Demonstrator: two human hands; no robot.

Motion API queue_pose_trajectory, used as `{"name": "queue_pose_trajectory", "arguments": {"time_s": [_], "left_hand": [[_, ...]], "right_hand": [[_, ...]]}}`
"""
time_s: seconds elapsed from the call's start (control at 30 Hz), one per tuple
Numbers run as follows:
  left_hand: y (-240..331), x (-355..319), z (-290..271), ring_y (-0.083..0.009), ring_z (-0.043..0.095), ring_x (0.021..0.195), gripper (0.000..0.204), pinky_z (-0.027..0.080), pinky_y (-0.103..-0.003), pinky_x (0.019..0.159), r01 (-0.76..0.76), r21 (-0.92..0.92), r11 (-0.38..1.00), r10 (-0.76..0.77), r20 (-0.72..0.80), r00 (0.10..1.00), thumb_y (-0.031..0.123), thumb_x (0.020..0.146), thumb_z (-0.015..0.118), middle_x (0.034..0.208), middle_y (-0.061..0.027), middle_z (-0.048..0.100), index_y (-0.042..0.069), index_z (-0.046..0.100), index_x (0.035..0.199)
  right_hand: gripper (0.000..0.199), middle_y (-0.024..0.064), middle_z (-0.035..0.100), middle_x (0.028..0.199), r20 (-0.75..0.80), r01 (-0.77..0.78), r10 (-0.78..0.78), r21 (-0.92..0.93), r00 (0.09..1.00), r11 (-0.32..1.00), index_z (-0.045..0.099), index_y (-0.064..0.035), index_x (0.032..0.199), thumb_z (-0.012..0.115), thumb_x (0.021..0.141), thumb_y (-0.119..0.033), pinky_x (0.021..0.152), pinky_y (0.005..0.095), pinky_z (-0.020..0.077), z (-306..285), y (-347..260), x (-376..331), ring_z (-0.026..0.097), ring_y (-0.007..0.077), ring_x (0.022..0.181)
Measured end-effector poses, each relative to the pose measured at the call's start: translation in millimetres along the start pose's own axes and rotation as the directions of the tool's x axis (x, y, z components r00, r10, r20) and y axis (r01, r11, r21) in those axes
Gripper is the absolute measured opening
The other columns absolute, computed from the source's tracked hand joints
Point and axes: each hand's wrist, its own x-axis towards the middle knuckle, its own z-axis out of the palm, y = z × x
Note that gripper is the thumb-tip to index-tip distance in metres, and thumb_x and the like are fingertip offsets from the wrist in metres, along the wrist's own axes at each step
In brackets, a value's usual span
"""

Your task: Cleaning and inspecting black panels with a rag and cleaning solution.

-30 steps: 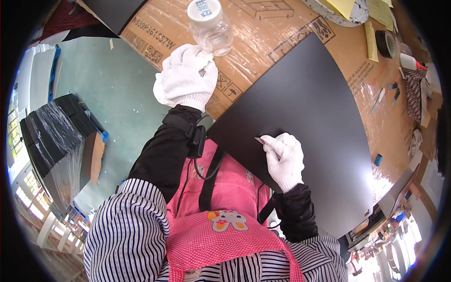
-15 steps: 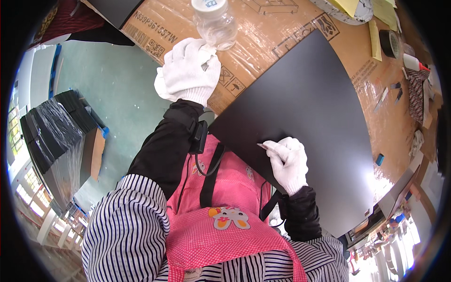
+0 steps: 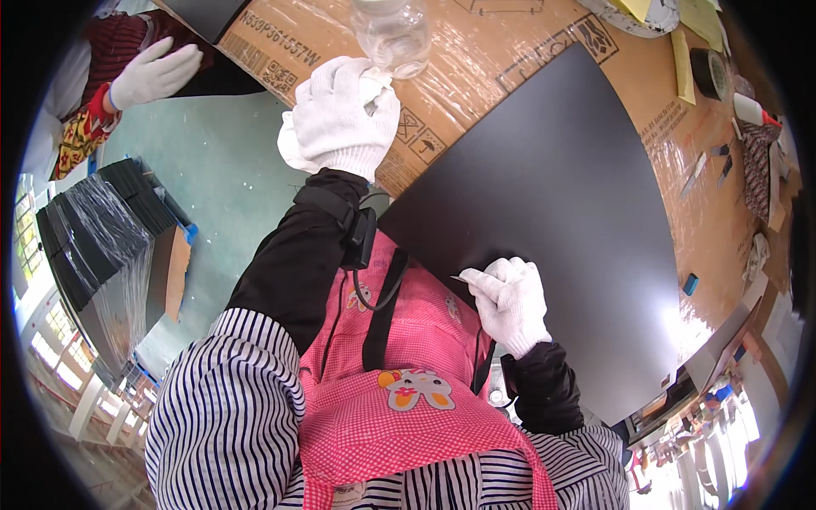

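So the black panel [image 3: 561, 187] is laid on plastic-wrapped cardboard [image 3: 459, 93]. Over the panel's near side, a thin pointed piece [image 3: 460, 277] is pinched by the gloved right hand [image 3: 508, 306], other fingers curled in; what it is can't be told, too tiny. Off the panel's left edge, some white cloth [image 3: 292, 150] is grasped by the left hand [image 3: 340, 119], fingers bent over it. A clear jar [image 3: 393, 38] is parked left of the panel's far corner. Well left of the panel, a co-worker's gloved hand [image 3: 157, 75] is held out, fingers extended.

Hands [image 3: 342, 119]: white knit gloves [image 3: 517, 308]. Black forearm sleeves [image 3: 276, 263]; black wrist module [image 3: 362, 238] with cable [image 3: 358, 293]. Dark-striped white shirt [image 3: 223, 412]; pink checked apron [image 3: 382, 438], rabbit motif [image 3: 418, 391].
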Motion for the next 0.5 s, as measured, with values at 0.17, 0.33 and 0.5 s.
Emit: {"name": "queue_pose_trajectory", "arguments": {"time_s": [0.17,0.33,0.5], "left_hand": [[0,2,1,-0.0326,0.065,0.109,0.032,0.054,-0.048,0.092,-0.061,0.004,0.998,0.061,-0.077,0.995,0.034,0.080,0.082,0.116,-0.0018,0.070,0.022,0.073,0.109],[0,0,2,-0.0341,0.065,0.108,0.034,0.054,-0.048,0.092,0.002,0.016,1.000,-0.001,-0.065,0.998,0.035,0.080,0.082,0.118,-0.0024,0.070,0.021,0.073,0.110],[0,-2,-1,-0.0393,0.065,0.115,0.046,0.055,-0.052,0.097,0.013,0.018,1.000,-0.014,0.014,1.000,0.037,0.083,0.080,0.126,-0.0105,0.071,0.016,0.070,0.123]], "right_hand": [[0.027,0.0004,0.064,0.085,-0.019,0.001,-0.001,-0.021,1.000,1.000,0.081,-0.0197,0.111,0.076,0.085,-0.013,0.076,0.0405,0.0468,1,0,-1,0.062,0.0244,0.082],[0.028,0.0000,0.064,0.084,-0.043,0.001,0.000,0.025,0.999,1.000,0.081,-0.0204,0.111,0.077,0.085,-0.013,0.076,0.0404,0.0467,3,-1,0,0.062,0.0240,0.081],[0.028,-0.0009,0.064,0.084,-0.063,-0.011,0.016,0.080,0.998,0.997,0.081,-0.0213,0.110,0.077,0.083,-0.013,0.074,0.0397,0.0461,9,-7,12,0.061,0.0232,0.080]]}}
